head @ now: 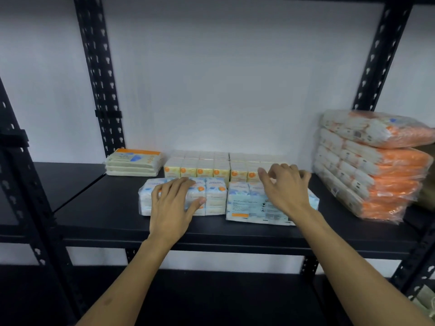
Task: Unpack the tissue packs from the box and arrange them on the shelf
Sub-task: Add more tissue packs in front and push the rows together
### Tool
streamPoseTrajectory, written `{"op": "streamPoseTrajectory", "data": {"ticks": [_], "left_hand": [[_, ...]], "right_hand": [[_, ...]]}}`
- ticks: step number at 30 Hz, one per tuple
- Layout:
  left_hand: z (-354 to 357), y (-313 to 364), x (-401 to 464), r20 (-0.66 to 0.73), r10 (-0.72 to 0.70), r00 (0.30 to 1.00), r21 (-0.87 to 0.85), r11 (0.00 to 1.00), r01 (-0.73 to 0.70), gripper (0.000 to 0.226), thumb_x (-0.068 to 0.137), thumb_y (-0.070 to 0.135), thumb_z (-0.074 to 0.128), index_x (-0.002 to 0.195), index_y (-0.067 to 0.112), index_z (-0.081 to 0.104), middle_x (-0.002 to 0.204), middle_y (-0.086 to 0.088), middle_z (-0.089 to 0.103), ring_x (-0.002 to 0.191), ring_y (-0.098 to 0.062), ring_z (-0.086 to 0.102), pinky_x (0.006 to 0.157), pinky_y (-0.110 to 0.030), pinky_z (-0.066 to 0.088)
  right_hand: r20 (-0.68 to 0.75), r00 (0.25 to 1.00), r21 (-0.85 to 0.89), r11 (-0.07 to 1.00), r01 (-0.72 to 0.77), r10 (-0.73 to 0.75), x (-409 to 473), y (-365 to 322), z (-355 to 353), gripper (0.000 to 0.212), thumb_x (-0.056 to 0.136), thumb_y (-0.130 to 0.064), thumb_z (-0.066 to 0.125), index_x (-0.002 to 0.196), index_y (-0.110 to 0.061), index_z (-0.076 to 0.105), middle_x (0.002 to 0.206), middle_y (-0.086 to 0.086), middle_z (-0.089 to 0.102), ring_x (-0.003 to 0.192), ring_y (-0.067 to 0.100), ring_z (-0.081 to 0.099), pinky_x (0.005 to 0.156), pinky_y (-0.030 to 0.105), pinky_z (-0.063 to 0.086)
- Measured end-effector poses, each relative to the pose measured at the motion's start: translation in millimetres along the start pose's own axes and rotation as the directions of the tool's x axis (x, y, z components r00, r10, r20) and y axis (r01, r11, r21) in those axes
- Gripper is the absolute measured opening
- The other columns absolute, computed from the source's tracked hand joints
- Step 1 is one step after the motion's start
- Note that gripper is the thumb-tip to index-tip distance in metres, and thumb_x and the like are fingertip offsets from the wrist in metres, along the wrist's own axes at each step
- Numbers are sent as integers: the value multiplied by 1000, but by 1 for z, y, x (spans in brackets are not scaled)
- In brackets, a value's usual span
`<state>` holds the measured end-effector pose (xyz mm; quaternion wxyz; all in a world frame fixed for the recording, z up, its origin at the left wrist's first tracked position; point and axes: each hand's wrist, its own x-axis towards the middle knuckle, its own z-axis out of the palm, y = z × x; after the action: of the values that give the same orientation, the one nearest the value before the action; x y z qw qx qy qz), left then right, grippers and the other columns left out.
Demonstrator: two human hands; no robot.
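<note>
Tissue packs sit on the black shelf [113,208] in five groups. Two blue-and-white bundles lie at the front: your left hand [174,203] rests flat on the left bundle [214,198], fingers spread and straight; your right hand [286,184] hovers with loosely curled fingers, holding nothing, above the right bundle [247,205]. Just behind them stands a block of small yellow packs [204,167], too tightly packed to count. One cream stack [134,162] lies rear left, and a leaning pile of orange-ended bags [372,165] fills the right end.
</note>
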<state>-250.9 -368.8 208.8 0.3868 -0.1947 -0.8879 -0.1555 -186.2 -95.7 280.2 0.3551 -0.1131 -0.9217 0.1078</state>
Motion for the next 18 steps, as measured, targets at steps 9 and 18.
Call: {"op": "streamPoseTrajectory", "data": {"ticks": [9,18], "left_hand": [[2,-1,0,-13,-3,1000,-20,1000,3,47,97,62,50,127,29,60,136,9,59,126,-14,49,111,-37,24],[-1,0,1,-3,3,1000,-32,999,-3,47,97,63,49,128,29,60,136,9,59,125,-15,49,110,-37,25]], "right_hand": [[225,974,10,999,-44,41,17,3,14,62,97,-66,38,62,-16,53,58,-2,60,62,20,60,83,39,43],[-208,972,-11,994,111,-111,-29,35,51,44,95,-58,48,102,-17,63,101,-3,62,95,21,57,94,43,36]]}}
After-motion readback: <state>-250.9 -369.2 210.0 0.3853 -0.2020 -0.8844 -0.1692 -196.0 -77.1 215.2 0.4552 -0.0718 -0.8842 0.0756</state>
